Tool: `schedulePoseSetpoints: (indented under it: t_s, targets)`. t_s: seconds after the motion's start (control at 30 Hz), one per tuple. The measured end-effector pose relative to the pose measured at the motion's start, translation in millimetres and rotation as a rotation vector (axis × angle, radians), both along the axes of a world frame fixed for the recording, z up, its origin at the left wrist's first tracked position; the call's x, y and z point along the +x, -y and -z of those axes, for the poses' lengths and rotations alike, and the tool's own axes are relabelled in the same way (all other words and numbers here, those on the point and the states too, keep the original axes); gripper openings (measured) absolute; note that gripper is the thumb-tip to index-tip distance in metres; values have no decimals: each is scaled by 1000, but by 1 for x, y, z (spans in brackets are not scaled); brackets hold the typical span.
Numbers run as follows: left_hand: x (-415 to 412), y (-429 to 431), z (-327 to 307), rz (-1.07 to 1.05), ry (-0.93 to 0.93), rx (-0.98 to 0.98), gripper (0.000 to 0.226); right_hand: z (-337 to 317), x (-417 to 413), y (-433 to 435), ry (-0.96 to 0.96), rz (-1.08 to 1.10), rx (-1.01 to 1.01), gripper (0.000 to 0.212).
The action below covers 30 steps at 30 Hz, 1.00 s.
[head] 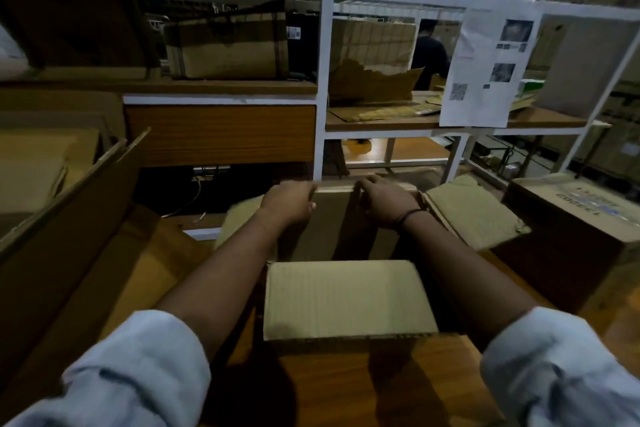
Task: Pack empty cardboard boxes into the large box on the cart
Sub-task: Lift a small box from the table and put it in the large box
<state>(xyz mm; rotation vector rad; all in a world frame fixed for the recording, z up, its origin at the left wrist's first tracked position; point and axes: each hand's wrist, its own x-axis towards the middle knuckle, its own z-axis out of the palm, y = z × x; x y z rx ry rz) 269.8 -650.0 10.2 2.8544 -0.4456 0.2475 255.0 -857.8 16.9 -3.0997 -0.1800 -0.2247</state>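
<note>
Open box (346, 236) at frame centre on a wooden table (346, 381), near flap (348, 300) folded toward the camera, left hand (289, 201) and right hand (388, 203) both curled closed over its far flap (337, 188), large box (69, 218) at left, white shelving (323, 80) behind

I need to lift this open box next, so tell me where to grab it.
Grip the open box by its two side walls, just under the flaps, one hand from each side. All four flaps are splayed out and would likely bend, and the far flap is already under the left hand and right hand.
</note>
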Motion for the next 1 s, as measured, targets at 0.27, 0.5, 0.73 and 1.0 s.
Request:
schedulePoseSetpoints:
  t_s: [0.27, 0.5, 0.73, 1.0]
  targets:
    - [19, -1, 17, -69, 68, -70, 29, 16, 25, 1, 70, -42, -160, 56]
    - [17, 1, 19, -123, 61, -126, 33, 15, 31, 9, 50, -56, -10, 53]
    - [18, -3, 19, -213, -5, -239, 33, 6, 39, 55, 37, 26, 86, 33]
    - [9, -2, 14, -246, -23, -521, 28, -3, 33, 66, 26, -40, 219, 23]
